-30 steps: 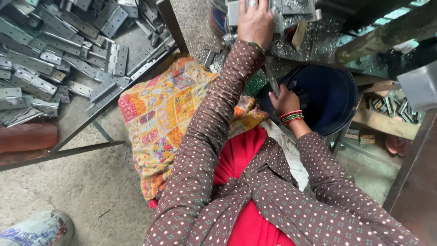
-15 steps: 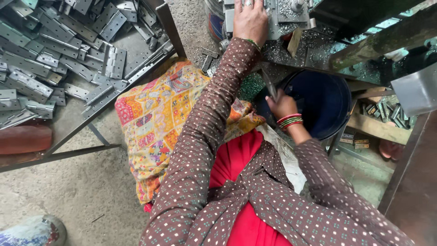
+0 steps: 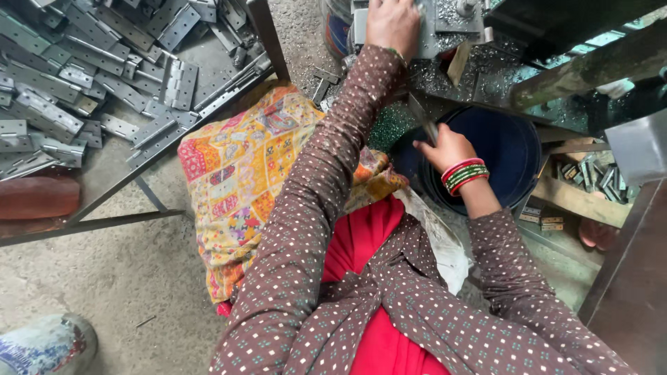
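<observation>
Hinge plates (image 3: 83, 104) lie heaped on the low counter (image 3: 139, 173) at the far left, many of them, well apart from both hands. Left hand (image 3: 392, 24) reaches forward and presses flat on a metal piece (image 3: 445, 28) at the machine bed (image 3: 479, 76), fingers spread over it rather than clenched. Right hand (image 3: 445, 147) is closed around a thin metal tool (image 3: 424, 121) just above the dark blue bucket (image 3: 507, 160). Judging by the heap, most plates are untouched, with one under work.

Red and green bangles (image 3: 464, 175) are circling the right wrist; a blue bucket (image 3: 511, 149) is showing beside them; grey metal hinges (image 3: 90, 76) are lying left of the hands.
</observation>
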